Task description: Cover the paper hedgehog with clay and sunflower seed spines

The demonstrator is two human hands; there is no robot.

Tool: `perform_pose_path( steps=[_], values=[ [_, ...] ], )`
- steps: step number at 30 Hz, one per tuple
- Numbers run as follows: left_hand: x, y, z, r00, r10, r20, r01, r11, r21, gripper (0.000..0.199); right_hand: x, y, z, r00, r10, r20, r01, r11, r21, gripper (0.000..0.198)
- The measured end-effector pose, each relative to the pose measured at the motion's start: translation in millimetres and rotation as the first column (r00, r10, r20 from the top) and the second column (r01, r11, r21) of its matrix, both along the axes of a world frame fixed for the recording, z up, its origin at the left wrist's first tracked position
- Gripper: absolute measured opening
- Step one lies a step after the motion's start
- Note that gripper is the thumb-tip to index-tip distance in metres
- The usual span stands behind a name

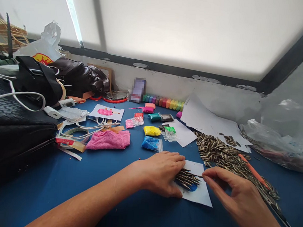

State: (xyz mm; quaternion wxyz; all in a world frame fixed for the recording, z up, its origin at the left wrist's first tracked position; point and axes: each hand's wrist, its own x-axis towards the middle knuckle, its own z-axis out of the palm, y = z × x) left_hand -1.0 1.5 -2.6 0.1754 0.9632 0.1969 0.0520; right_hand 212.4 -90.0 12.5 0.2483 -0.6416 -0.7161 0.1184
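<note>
A white paper card (203, 197) lies on the blue table, bearing a patch of blue clay (193, 188) with striped sunflower seeds (187, 179) stuck in it, their tips pointing right. My left hand (163, 173) rests flat over the card's left side, thumb apart, covering part of the seeds. From the right, my right hand (230, 190) pinches a sunflower seed (199, 176) between thumb and fingertips, right at the edge of the layered seeds. Behind that hand spreads a heap of loose sunflower seeds (213, 150), with an orange stick-like tool (253, 172) lying across it.
Clay packets, among them a blue one (150, 143) and a yellow one (152, 131), lie beyond my hands. A pink cloth (109, 139), white cables (80, 132) and a black bag (14, 142) occupy the left. Paper sheets (205, 114) and a plastic bag (281, 143) lie at the right.
</note>
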Motion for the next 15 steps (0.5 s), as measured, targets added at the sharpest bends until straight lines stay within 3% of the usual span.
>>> perform_pose_path(
  steps=[5,10,15],
  values=[
    [-0.2,-0.4,0.5,1.0,0.0,-0.007,0.0,1.0,-0.002,0.063,1.6,-7.5,-5.9,0.999,0.038,0.014,-0.038,0.999,-0.014,0.019],
    [-0.3,0.0,-1.0,1.0,-0.011,0.002,0.011,1.0,0.002,0.065,5.5,-6.8,-16.2,0.98,0.136,0.147,-0.152,0.983,0.102,0.017],
    [-1.0,0.4,-2.4,1.0,-0.013,0.013,0.013,1.0,0.002,0.066,7.6,-8.1,-20.7,0.953,0.108,0.284,-0.16,0.973,0.168,0.019]
  ],
)
